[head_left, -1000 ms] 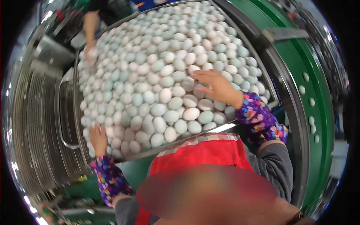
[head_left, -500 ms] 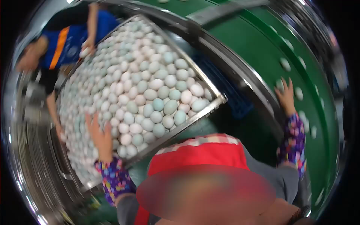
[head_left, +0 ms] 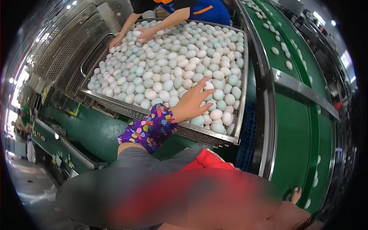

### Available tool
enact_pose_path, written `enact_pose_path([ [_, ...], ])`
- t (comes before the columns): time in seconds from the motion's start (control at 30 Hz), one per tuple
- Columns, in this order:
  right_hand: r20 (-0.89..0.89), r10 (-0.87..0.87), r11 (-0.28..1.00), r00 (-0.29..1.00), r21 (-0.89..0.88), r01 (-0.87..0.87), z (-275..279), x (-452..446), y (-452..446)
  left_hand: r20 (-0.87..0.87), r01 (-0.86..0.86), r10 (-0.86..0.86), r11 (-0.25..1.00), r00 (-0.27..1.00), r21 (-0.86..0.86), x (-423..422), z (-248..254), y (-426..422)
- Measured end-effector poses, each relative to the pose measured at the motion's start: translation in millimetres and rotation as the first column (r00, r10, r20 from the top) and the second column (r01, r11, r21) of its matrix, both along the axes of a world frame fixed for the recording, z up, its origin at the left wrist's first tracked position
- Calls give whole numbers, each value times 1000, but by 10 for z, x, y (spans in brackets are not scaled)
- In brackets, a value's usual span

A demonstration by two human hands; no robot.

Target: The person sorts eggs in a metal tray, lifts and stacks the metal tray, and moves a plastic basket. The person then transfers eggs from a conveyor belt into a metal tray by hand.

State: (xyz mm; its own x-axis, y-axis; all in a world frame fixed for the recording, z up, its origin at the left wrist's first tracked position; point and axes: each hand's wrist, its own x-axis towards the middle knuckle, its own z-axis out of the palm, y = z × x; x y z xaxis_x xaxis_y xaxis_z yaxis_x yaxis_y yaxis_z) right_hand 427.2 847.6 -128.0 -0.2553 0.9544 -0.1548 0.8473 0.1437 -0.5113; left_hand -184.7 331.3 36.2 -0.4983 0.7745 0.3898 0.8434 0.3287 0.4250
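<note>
My left hand (head_left: pixel 190 101), in a purple patterned sleeve cover, reaches over the near right part of a metal crate (head_left: pixel 242 119) heaped with pale white and bluish eggs (head_left: pixel 163 94). Its fingers are spread, with the tips by a white egg (head_left: pixel 209 86) at the top of the pile; I see no grip on it. At the lower right, my right hand (head_left: pixel 296 196) is over a green conveyor belt (head_left: pixel 291 142). Only a small part of it shows, and whether its fingers hold an egg is unclear.
Across the crate, a co-worker's two hands (head_left: pixel 145 35) handle eggs at the far left. A metal rail (head_left: pixel 268 115) runs between crate and belt, and a metal bar (head_left: pixel 303 92) crosses the belt. A blue plastic crate (head_left: pixel 246 134) lies beneath the rail.
My view has swung, so crate and belt sit differently. My left hand has moved to the crate's near right part. My right hand now shows lower, at the frame's bottom right.
</note>
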Motion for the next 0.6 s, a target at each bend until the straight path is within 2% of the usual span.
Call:
enact_pose_path([
  [0.03,266,-40,999,963,46,28,182,-283,-267,-15,-3,3,1000,1000,10,-39,-43,-14],
  [0.13,419,-272,940,866,308,147,123,-295,-640,-17,-16,16,1000,1000,4,-127,-84,-101],
  [0.17,574,-196,945,795,326,-1,129,-243,-716,-7,-17,17,1000,1000,-4,-185,-114,-135],
  [0.23,834,-79,918,546,274,-285,184,-109,-896,10,-8,8,1000,1000,-12,-293,-200,-207],
  [0.27,642,-106,896,759,393,-207,357,-115,-1124,32,-2,3,1000,999,-20,-367,-202,-246],
  [0.3,394,-114,872,912,479,-98,561,-131,-1417,52,3,-1,999,999,-32,-429,-214,-289],
  [0.4,23,-179,879,984,454,150,538,-6,-1455,77,16,-15,1000,997,-14,-655,-221,-388],
  [0.47,216,-390,894,895,323,311,682,-305,-1439,101,41,-42,999,994,18,-782,-166,-420],
  [0.5,128,-369,902,921,287,322,724,-485,-1488,112,59,-62,998,992,30,-841,-165,-404],
  [0.53,-29,-198,937,980,288,198,91,33,-941,127,77,-81,996,989,38,-864,-179,-390],
  [0.57,96,-154,912,983,398,103,199,-288,-1088,148,97,-102,994,984,42,-857,-203,-391],
  [0.6,69,-118,946,991,311,91,400,-704,-1238,180,125,-133,991,975,52,-851,-215,-386],
])
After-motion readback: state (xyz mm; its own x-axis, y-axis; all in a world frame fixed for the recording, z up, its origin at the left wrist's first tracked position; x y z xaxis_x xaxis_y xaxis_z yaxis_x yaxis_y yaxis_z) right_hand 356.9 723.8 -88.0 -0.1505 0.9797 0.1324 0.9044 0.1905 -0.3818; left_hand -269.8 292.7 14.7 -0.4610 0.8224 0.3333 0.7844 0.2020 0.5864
